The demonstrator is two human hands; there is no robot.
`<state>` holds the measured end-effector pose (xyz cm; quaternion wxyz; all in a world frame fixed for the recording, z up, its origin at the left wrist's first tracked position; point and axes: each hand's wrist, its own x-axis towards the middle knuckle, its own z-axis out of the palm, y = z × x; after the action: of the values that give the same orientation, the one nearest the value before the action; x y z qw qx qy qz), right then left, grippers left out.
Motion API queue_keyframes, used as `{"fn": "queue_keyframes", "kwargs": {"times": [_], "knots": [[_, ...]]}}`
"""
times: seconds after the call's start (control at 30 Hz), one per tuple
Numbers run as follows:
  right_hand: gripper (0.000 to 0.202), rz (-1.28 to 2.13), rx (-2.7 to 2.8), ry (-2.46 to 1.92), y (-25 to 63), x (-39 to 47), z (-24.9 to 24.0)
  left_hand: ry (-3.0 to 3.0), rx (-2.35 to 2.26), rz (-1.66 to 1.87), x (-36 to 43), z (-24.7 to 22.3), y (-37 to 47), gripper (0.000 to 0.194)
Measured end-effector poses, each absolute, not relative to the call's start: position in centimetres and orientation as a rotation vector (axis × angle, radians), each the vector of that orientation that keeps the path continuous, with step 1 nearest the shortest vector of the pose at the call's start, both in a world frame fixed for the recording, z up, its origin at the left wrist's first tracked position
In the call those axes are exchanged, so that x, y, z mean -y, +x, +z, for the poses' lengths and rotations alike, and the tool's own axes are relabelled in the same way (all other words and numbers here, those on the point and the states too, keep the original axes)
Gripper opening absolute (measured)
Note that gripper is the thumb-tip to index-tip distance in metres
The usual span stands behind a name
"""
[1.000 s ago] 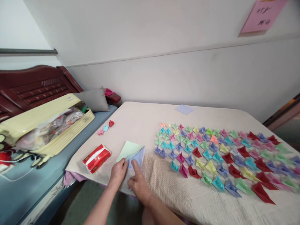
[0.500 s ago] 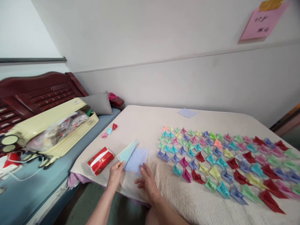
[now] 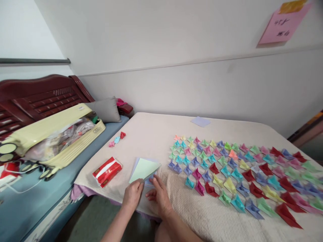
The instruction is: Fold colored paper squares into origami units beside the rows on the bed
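My left hand (image 3: 133, 194) pinches the near edge of a pale green paper sheet (image 3: 143, 168), tilted over a lavender paper sheet (image 3: 134, 166). The lavender sheet shows past its left and upper edges. My right hand (image 3: 160, 195) is beside the near right corner of the papers, fingers apart and slightly bent, the fingertips close to the edge. Whether they touch it I cannot tell. To the left lies a red and white tissue pack (image 3: 107, 171). Many folded paper shapes (image 3: 214, 168) in several colours stand in rows to the right.
A cream bedspread (image 3: 156, 134) covers the surface. Three small folded papers (image 3: 117, 139) lie at the left, and another lavender sheet (image 3: 200, 121) near the wall. An open yellow suitcase (image 3: 58, 141) with bagged items sits on the blue bed (image 3: 17, 215). A pink note (image 3: 284, 25) hangs on the wall.
The sheet in my left hand has swung from steeply raised on the left to lying lower across the lavender sheet, now showing a pale green face. My left hand has moved right, nearer my right hand.
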<state>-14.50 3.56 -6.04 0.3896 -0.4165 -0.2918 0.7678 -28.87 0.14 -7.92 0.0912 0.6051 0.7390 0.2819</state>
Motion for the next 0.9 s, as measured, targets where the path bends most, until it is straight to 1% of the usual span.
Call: {"fn": "queue_keyframes", "kwargs": {"times": [0.07,0.13,0.23,0.37,0.47,0.57,0.63,0.7,0.77,0.83,0.9], "knots": [[0.053,1.962,0.729,-1.052,-14.7,-3.8,-6.6,1.89,-2.192,0.8,-0.1,-8.3,-28.8,0.026],[0.05,1.974,0.722,-1.037,-14.8,-4.1,-7.1,1.977,-2.195,0.766,0.1,-8.6,-28.7,0.029],[0.05,1.98,0.71,-1.033,-14.9,-4.2,-7.5,2.099,-2.206,0.708,0.5,-8.9,-28.5,0.034],[0.05,1.977,0.715,-1.044,-14.8,-4.0,-7.6,2.222,-2.2,0.632,1.2,-8.9,-28.2,0.036],[0.045,1.943,0.732,-1.065,-14.8,-3.8,-7.5,2.264,-2.193,0.601,1.7,-8.8,-27.9,0.038],[0.041,1.905,0.763,-1.087,-14.7,-3.7,-7.5,2.279,-2.191,0.591,2.2,-8.7,-27.6,0.046],[0.04,1.886,0.785,-1.095,-14.6,-3.7,-7.4,2.245,-2.203,0.658,2.6,-8.4,-27.6,0.051],[0.038,1.87,0.805,-1.096,-14.4,-3.6,-7.1,2.083,-2.257,0.868,3.1,-8.0,-27.7,0.047],[0.036,1.864,0.825,-1.086,-14.1,-3.4,-6.7,1.717,-2.325,1.171,3.7,-7.5,-27.9,0.043],[0.035,1.887,0.853,-1.055,-13.4,-2.9,-6.1,1.193,-2.315,1.404,4.5,-6.7,-28.3,0.051],[0.036,1.945,0.892,-1.004,-12.1,-2.2,-5.2,0.671,-2.122,1.515,5.5,-5.8,-28.4,0.059]]}}
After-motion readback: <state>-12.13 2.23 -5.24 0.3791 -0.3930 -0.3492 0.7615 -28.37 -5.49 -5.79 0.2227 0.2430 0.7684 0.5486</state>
